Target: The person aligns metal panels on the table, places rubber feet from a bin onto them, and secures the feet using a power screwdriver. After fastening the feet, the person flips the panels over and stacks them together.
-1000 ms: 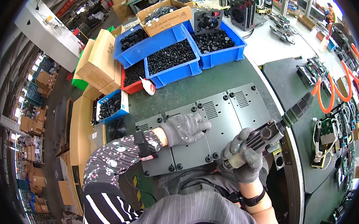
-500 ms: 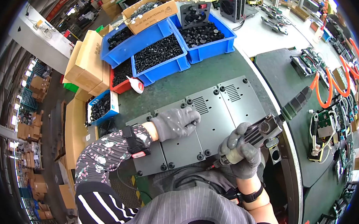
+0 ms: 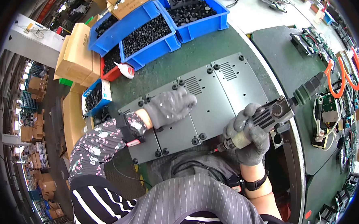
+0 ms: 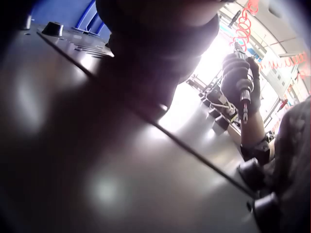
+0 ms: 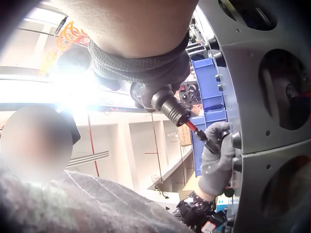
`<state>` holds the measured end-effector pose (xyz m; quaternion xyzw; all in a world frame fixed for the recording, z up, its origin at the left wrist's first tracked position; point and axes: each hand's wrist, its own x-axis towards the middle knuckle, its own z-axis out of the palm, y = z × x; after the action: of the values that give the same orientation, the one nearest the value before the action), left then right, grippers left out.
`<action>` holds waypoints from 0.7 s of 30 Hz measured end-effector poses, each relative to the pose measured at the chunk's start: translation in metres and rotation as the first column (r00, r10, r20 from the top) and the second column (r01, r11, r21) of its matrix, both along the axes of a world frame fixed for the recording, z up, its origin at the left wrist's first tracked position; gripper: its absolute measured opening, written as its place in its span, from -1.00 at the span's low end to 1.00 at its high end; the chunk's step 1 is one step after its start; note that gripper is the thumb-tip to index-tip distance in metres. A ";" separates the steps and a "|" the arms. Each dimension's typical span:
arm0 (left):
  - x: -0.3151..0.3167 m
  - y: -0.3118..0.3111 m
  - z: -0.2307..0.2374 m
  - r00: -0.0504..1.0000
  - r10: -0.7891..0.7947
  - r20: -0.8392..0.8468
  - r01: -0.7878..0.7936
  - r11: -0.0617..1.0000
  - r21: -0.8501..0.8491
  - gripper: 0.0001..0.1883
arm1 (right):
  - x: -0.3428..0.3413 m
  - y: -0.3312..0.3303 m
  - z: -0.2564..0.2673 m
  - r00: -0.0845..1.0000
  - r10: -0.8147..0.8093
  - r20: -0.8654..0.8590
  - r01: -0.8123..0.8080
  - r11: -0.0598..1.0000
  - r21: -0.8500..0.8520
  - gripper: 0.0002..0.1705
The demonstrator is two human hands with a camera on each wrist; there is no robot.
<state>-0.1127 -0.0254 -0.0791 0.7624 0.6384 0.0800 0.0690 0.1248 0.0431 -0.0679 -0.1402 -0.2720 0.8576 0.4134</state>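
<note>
My gloved left hand [image 3: 169, 107] rests with bent fingers on grey metal panels [image 3: 225, 90] laid side by side; whether anything lies inside its fingers is hidden. Black round feet [image 3: 203, 136] stand along the panels' edges. To the right, my gloved right hand [image 3: 248, 136] grips a power screwdriver [image 3: 273, 113], its red-collared bit pointing down-left near the panels' front edge. The left wrist view shows the screwdriver [image 4: 244, 90] held off the panels. In the right wrist view, its bit [image 5: 199, 133] appears in front of the left hand [image 5: 216, 162].
Blue bins [image 3: 150, 41] of small black parts stand behind the panels, with a red bin [image 3: 111, 70] and a white bottle [image 3: 126, 70] beside them. Cardboard boxes [image 3: 77, 54] are at the left. Circuit boards [image 3: 330, 109] and an orange coiled hose [image 3: 338, 86] are at the right.
My left hand's fingers have gone from outstretched to bent, staying on the panels. My right hand still grips the screwdriver. The head view has shifted, so the bins and panels sit higher in it.
</note>
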 end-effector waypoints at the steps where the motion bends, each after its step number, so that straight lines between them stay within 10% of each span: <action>1: -0.004 0.004 -0.001 1.000 0.008 0.007 -0.008 1.000 -0.004 -0.83 | 0.000 -0.001 0.000 1.000 -0.004 -0.020 0.004 1.000 -0.002 -0.52; 3: -0.012 0.015 0.003 0.893 0.029 0.449 -0.028 1.000 -0.008 -0.82 | -0.002 -0.001 0.000 0.999 -0.007 -0.047 0.007 1.000 0.003 -0.52; 4: -0.010 0.020 0.015 0.683 0.316 0.658 -0.160 0.944 -0.287 -0.81 | -0.001 -0.001 0.000 0.999 -0.018 -0.029 0.018 1.000 0.019 -0.51; 6: -0.013 0.046 0.051 0.434 0.640 0.634 -0.310 0.767 -0.562 -0.77 | 0.000 -0.003 0.002 0.999 -0.033 0.012 0.033 0.999 0.032 -0.51; 9: -0.052 0.095 0.062 0.380 0.528 0.759 -0.330 0.844 -0.422 -0.75 | 0.000 -0.005 0.008 0.997 -0.061 0.045 0.059 0.997 0.043 -0.51; 18: -0.107 0.188 0.106 0.452 0.736 0.505 -0.711 0.639 -0.294 -0.40 | 0.007 -0.007 0.007 0.999 -0.041 0.020 0.039 0.996 0.076 -0.50; 19: -0.130 0.196 0.099 0.635 0.726 0.265 -0.718 0.681 -0.145 -0.39 | 0.008 -0.007 0.007 0.999 -0.043 0.026 0.041 0.997 0.072 -0.50; 21: -0.111 0.167 0.113 0.673 0.689 0.269 -0.687 0.717 -0.119 -0.41 | 0.008 -0.007 0.008 0.998 -0.058 0.016 0.056 0.996 0.069 -0.51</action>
<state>-0.2233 0.1419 0.0336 0.4450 0.8607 0.2098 0.1311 0.1325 0.0361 -0.0602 -0.1415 -0.3008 0.8343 0.4398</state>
